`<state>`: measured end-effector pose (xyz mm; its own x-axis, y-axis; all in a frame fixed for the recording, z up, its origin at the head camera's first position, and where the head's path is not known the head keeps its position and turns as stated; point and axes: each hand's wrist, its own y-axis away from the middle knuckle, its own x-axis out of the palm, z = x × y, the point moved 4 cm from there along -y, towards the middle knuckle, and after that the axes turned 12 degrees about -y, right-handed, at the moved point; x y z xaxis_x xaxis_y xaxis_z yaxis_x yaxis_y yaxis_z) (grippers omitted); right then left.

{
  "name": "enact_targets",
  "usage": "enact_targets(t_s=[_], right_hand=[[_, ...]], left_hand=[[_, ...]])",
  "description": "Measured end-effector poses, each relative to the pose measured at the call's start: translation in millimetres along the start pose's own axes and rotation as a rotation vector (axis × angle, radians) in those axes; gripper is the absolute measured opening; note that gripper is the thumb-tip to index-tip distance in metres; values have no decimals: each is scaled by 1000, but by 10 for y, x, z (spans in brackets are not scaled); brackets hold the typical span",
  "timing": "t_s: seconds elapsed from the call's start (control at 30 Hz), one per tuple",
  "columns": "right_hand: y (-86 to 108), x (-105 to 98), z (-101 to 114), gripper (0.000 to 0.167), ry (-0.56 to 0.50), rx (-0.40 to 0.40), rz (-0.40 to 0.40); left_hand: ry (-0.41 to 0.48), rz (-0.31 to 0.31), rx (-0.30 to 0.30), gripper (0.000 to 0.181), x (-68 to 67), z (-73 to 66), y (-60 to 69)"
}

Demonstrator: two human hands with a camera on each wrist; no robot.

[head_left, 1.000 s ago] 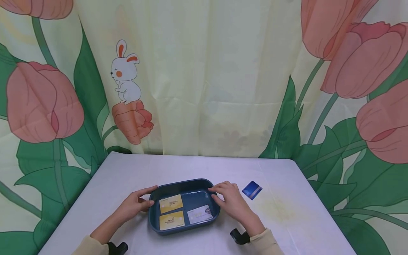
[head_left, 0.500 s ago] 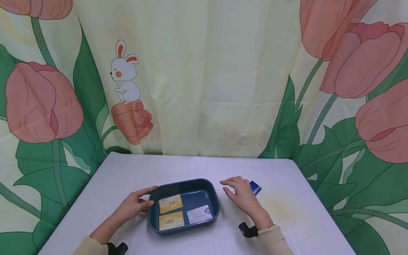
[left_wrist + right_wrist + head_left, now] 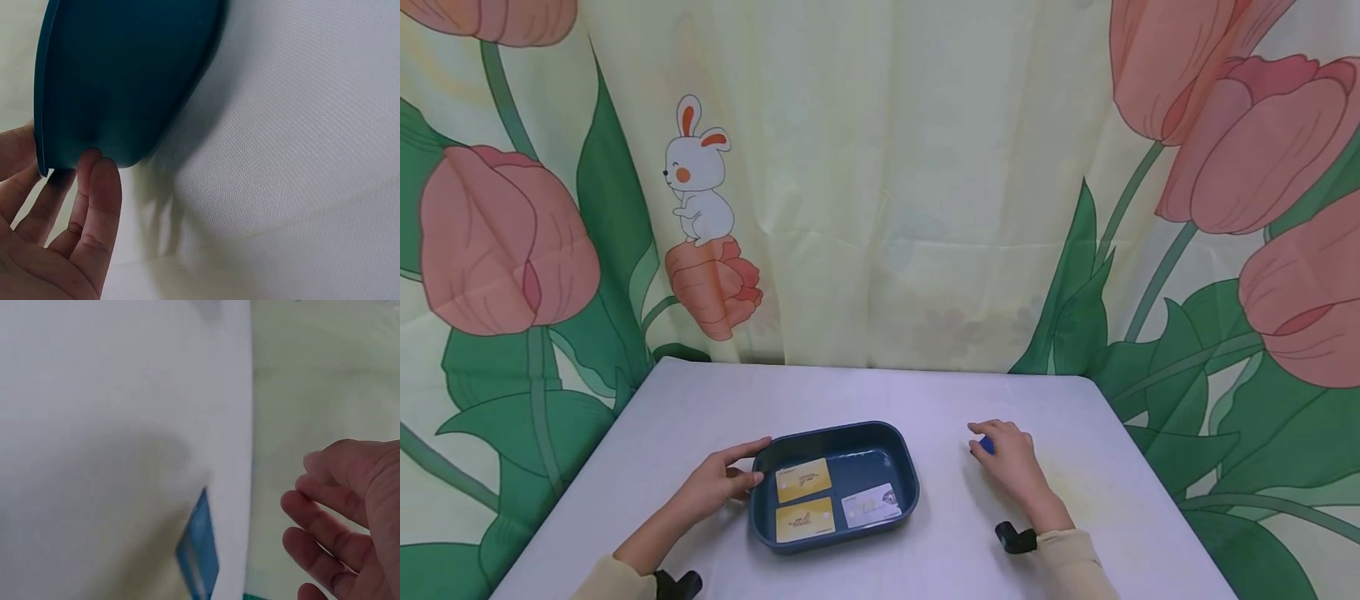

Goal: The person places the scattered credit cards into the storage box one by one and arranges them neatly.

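Observation:
A dark blue tray (image 3: 904,512) sits on the table, holding two yellow cards (image 3: 803,479) on its left side and one white card (image 3: 871,504) at lower right. My left hand (image 3: 718,483) holds the tray's left end, thumb and index finger at the rim; in the left wrist view, other fingers (image 3: 103,194) touch the outer wall. Above a blue card (image 3: 200,550) to the right of the tray is my right hand (image 3: 1009,454), its fingers loosely bent and apart from the card. In the head view that hand covers most of the blue card.
A white cloth covers the table (image 3: 850,396). Behind its far edge hangs a curtain (image 3: 880,208) printed with tulips and a rabbit. Black wrist-worn devices (image 3: 1017,537) sit at both cuffs.
My right hand has left the tray's right rim and moved right, over the blue card. The left hand and the tray have stayed in place.

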<state>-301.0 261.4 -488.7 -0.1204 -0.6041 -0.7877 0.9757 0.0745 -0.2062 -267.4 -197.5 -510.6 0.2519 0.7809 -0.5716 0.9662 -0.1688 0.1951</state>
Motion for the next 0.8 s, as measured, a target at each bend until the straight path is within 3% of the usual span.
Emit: enact_targets(t_s=[0.3, 0.8], right_hand=[[14, 54, -360, 62, 4, 151, 74], [-25, 89, -598, 81, 54, 236, 117]], left_hand=[[-13, -9, -9, 60, -4, 0, 8], [-31, -22, 0, 60, -3, 9, -5]])
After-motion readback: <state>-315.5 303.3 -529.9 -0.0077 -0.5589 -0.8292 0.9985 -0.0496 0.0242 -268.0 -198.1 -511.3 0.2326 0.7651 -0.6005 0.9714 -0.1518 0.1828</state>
